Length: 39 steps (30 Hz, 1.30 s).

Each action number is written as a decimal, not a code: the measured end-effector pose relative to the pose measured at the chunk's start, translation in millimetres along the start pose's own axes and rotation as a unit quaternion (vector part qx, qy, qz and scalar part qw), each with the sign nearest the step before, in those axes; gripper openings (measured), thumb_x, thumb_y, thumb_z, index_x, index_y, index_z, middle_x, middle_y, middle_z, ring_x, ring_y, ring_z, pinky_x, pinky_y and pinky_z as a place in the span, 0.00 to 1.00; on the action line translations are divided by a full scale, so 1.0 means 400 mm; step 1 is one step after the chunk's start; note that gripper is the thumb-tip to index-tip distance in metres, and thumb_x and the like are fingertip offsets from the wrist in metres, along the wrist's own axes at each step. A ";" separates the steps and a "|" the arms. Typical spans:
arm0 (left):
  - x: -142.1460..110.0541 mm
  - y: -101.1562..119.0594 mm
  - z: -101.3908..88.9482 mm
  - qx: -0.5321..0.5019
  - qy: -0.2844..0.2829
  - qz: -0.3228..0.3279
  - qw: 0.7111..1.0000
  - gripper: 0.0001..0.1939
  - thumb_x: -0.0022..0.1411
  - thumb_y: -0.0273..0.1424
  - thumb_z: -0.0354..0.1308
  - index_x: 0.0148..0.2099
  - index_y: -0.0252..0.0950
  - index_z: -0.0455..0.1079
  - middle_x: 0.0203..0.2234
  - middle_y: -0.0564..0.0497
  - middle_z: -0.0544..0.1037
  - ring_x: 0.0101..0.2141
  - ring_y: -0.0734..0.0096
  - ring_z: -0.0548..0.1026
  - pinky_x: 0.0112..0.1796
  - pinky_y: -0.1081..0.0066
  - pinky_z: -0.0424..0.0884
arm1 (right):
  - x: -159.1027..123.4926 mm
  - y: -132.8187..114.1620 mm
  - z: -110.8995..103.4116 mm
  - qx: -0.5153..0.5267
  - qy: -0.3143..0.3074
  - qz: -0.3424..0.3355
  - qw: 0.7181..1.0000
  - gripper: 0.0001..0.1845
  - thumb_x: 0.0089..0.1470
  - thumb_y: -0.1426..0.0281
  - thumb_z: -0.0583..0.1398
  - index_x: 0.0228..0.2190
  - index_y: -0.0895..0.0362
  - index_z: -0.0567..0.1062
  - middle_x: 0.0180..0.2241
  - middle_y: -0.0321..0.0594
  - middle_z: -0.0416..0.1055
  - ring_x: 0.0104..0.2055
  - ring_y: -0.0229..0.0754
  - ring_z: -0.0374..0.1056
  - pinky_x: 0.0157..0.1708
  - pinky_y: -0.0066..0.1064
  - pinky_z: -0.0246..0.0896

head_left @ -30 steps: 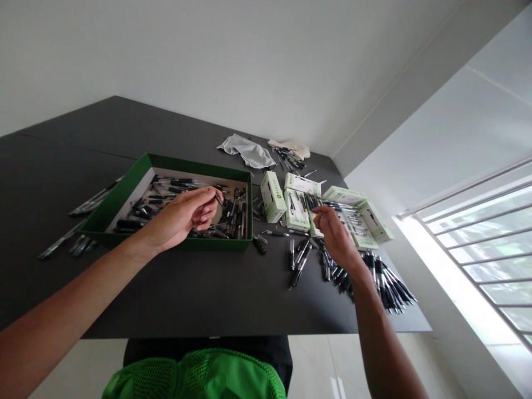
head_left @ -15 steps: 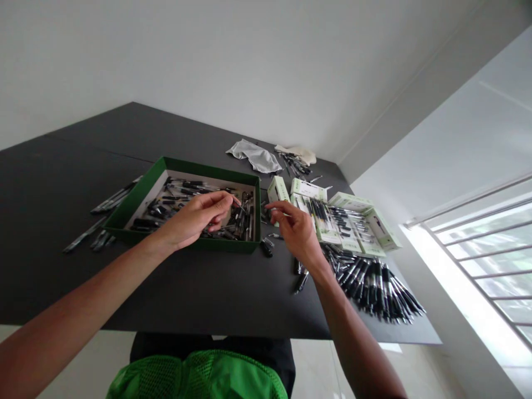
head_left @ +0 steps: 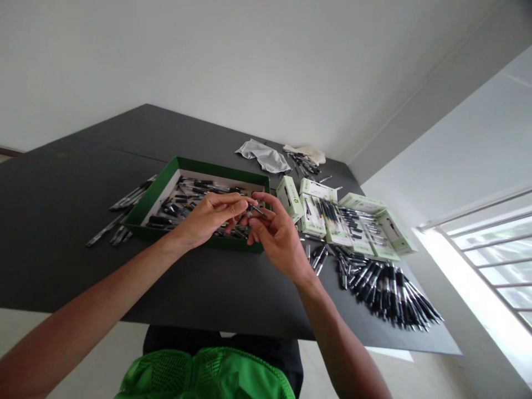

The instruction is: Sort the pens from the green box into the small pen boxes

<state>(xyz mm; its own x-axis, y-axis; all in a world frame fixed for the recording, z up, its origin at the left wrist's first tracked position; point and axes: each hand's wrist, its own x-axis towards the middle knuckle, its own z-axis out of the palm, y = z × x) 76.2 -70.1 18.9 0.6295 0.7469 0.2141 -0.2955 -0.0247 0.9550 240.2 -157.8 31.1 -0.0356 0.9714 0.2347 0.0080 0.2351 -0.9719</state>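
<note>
Over the right end of the green box (head_left: 197,164), my two hands meet. My left hand (head_left: 214,219) is closed, thumb and forefinger pinching a small pen part (head_left: 257,210), slim and dark with a shiny tip. Curled around the same piece from the right are the fingers of my right hand (head_left: 278,235); they partly cover it, and its full length is hidden. Loose black-and-clear pens and pen pieces (head_left: 195,188) fill the box below.
Pale green cartons (head_left: 313,224) holding pen parts stand at the right. A fan of black-gripped pens (head_left: 390,291) lies nearer the table's right edge. Loose clear barrels (head_left: 133,194) rest left of the box. Grey cloth (head_left: 264,155) and a beige cloth (head_left: 307,152) lie at the back.
My right hand has moved left to meet my left hand, and its fingers now close around the pen part. The view has shifted slightly left.
</note>
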 end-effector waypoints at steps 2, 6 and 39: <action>-0.001 0.002 0.000 0.001 -0.006 -0.007 1.000 0.15 0.64 0.42 0.69 0.45 0.37 0.84 0.27 0.51 0.77 0.28 0.73 0.74 0.20 0.80 0.66 | -0.003 -0.006 0.003 0.002 0.010 0.010 1.000 0.25 0.63 0.63 0.63 0.58 0.50 0.63 0.33 0.32 0.73 0.23 0.32 0.65 0.24 0.26 0.67; -0.005 0.009 0.000 0.000 -0.008 -0.027 1.000 0.16 0.64 0.44 0.68 0.44 0.36 0.85 0.26 0.50 0.76 0.27 0.74 0.74 0.19 0.80 0.66 | -0.004 -0.020 0.005 -0.010 0.026 0.021 0.999 0.29 0.61 0.61 0.65 0.59 0.52 0.64 0.34 0.34 0.76 0.23 0.32 0.66 0.21 0.24 0.63; -0.023 0.022 0.028 0.220 0.075 0.076 0.970 0.18 0.67 0.44 0.65 0.49 0.37 0.84 0.33 0.48 0.79 0.26 0.73 0.75 0.15 0.81 0.70 | -0.023 0.005 0.015 -0.273 0.071 -0.091 0.955 0.32 0.70 0.62 0.55 0.71 0.48 0.52 0.44 0.50 0.76 0.41 0.51 0.77 0.36 0.37 0.73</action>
<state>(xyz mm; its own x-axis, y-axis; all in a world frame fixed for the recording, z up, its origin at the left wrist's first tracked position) 75.7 -84.7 27.5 0.4814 0.7999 0.3583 -0.0200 -0.3986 0.9169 234.3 -166.6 26.8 0.0490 0.8982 0.4369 0.5362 0.3454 -0.7702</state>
